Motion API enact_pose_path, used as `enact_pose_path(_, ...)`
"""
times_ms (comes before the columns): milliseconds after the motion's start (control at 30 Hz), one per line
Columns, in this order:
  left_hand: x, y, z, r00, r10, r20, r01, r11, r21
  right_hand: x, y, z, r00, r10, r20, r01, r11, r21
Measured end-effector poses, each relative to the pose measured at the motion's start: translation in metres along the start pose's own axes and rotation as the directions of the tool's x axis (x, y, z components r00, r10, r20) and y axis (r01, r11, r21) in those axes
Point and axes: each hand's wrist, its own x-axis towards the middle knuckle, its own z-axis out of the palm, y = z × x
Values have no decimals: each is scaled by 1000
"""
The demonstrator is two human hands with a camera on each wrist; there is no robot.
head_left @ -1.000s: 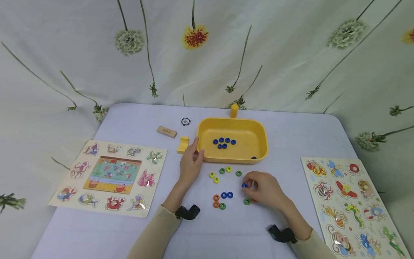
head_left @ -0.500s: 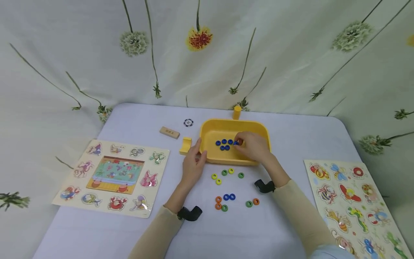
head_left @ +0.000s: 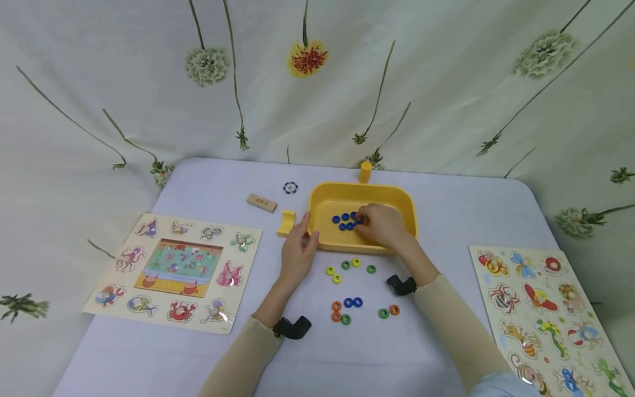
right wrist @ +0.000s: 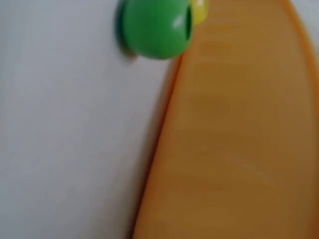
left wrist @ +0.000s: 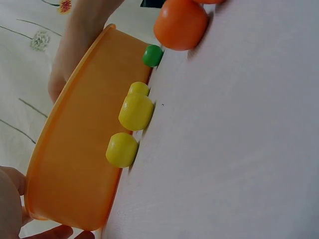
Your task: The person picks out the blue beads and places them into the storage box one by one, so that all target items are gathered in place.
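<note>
At the near-left corner of a yellow tray (head_left: 357, 247), my left hand (head_left: 297, 255) holds the wall, thumb and fingers spread around the corner. The left wrist view shows its fingertips (left wrist: 62, 232) against the tray's end. My right hand (head_left: 384, 226) reaches over the near rim into the tray, its fingertips pinching a blue bead, mostly hidden, beside a cluster of blue beads (head_left: 345, 216). In front of the tray, yellow beads (head_left: 330, 271) and green beads (head_left: 371, 269) lie on the table. The right wrist view shows a green bead (right wrist: 157, 27) and the tray wall, but no hand.
Nearer lie orange beads (head_left: 336, 317), two blue beads (head_left: 358, 302) and more green ones. A yellow curved block (head_left: 286, 223), a wooden block (head_left: 262, 203) and a chip (head_left: 290, 188) sit left; a yellow cylinder (head_left: 365, 172) stands behind. Picture boards (head_left: 171, 275) (head_left: 541, 309) flank both sides.
My right hand has carried a blue bead from the table into the tray, then shifted slightly left toward the other blue beads. My left hand has stayed at the tray's corner.
</note>
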Motion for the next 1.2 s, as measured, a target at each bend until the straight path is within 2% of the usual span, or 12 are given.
enact_pose_path(133, 1, -1, 0, 1000, 7, 0, -7, 1000, -1, -24, 2, -10, 991, 3, -135, 13, 993, 117)
enact_pose_path(300, 2, -1, -2, 1000, 10, -5, -10, 1000, -3, -65, 8, -14, 938, -52, -342, 139, 962, 235)
enact_pose_path(433, 2, -1, -2, 1000, -3, -4, 3, 1000, 3, -93, 11, -9, 918, -76, -390, 207, 929, 307)
enact_pose_path(567, 2, -2, -1, 1000, -11, -4, 11, 1000, 9, -113, 4, 0, 932, -117, -343, 245, 902, 357)
enact_pose_path(667, 1, -3, 0, 1000, -10, -5, 10, 1000, 2, -122, -6, 5, 940, -200, -278, 297, 879, 373)
enact_pose_path(833, 1, -4, 1, 1000, -2, -13, 1, 1000, -13, -127, -19, 13, 927, -293, -234, 364, 856, 367)
enact_pose_path(967, 1, -4, 1, 1000, -3, -7, 3, 1000, -18, -128, -19, 20, 936, -282, -210, 341, 871, 353)
enact_pose_path(1100, 0, -3, 2, 1000, -11, 2, 11, 1000, -11, -129, -18, 28, 959, -254, -124, 281, 911, 302)
enact_pose_path(1200, 1, -3, 2, 1000, -8, 3, 8, 1000, -9, -130, -18, 35, 965, -251, -72, 261, 936, 235)
